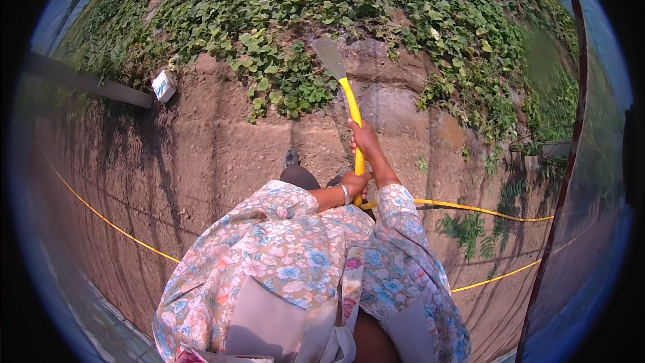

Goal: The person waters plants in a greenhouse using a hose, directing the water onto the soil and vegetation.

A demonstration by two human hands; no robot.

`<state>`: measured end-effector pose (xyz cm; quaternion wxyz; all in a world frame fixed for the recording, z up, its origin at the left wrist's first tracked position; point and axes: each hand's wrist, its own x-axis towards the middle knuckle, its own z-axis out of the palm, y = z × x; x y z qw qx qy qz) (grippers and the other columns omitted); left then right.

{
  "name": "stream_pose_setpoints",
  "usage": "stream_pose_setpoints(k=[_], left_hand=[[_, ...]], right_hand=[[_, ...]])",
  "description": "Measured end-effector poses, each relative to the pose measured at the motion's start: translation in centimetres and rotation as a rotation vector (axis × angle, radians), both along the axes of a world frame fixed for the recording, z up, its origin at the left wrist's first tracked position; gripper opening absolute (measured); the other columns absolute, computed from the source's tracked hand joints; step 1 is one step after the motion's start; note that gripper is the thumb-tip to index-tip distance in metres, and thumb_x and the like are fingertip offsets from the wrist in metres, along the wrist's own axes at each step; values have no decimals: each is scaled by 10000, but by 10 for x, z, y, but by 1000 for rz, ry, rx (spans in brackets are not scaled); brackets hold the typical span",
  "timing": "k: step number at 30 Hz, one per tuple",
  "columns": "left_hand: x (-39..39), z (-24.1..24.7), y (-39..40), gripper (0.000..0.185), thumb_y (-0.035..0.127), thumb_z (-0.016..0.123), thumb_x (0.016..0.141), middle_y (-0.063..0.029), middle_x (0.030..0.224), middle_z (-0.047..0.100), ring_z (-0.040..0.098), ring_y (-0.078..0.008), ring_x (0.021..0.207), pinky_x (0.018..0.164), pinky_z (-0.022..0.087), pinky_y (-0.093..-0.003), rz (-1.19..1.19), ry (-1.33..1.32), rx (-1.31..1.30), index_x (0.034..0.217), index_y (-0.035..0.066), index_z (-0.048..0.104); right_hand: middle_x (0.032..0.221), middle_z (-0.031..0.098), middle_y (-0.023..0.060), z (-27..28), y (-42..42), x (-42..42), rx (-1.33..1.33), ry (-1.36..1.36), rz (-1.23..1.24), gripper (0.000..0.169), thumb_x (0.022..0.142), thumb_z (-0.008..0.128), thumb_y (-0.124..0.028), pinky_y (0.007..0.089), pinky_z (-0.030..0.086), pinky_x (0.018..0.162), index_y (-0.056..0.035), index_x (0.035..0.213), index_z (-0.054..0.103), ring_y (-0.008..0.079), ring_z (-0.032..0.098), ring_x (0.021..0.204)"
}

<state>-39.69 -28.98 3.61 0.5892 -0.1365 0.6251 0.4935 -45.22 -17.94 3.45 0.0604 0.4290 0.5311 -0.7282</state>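
Observation:
Both hands grip a yellow hose (351,101) that points away from me toward the plants. My right hand (365,139) wraps around it farther forward. Closer to my body, my left hand (356,184) holds it, with a pale band on the wrist. From the hose's far end spreads a grey, fan-shaped sheet of water (330,56). It points at a gap between leafy vines (292,78), where the soil (370,48) looks wet and shiny. Behind my hands, the hose bends right and runs along the ground.
A white container (164,86) lies by a pale post (101,83) at left. Yellow hose lengths (116,229) cross the soil on both sides. A dark, rusty pole (564,161) stands at right. Green weeds (466,232) grow near the hose. My shoe (291,158) is on bare soil.

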Motion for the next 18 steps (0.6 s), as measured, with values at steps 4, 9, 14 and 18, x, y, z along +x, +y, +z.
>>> stream_pose_setpoints(k=[4,9,14,18], left_hand=[[0,2,0,226,164,580,831,-66,516,485,479,-175,395,375,402,-309,12,-9,10,716,-15,503],[2,-11,-2,301,221,619,808,-77,510,509,498,-177,383,376,409,-318,31,-10,39,679,-32,520],[0,-5,-2,298,223,611,821,-77,514,509,496,-178,382,375,409,-318,9,-19,53,685,-27,520],[0,0,-2,287,215,610,819,-74,511,503,490,-178,377,373,411,-321,3,-34,58,679,-17,515]], right_hand=[[527,387,2,1,-1,0,-32,15,13,297,877,546,-335,287,350,318,-75,956,427,110,377,354],[525,384,-5,1,-1,-1,-15,-9,21,289,879,541,-334,282,349,318,-82,960,425,108,378,355],[519,398,1,-4,1,1,-13,-22,-14,279,877,538,-329,288,362,313,-74,937,441,116,400,353],[518,410,4,-2,2,3,31,-48,-26,281,879,534,-331,293,377,312,-67,928,455,118,411,347]])
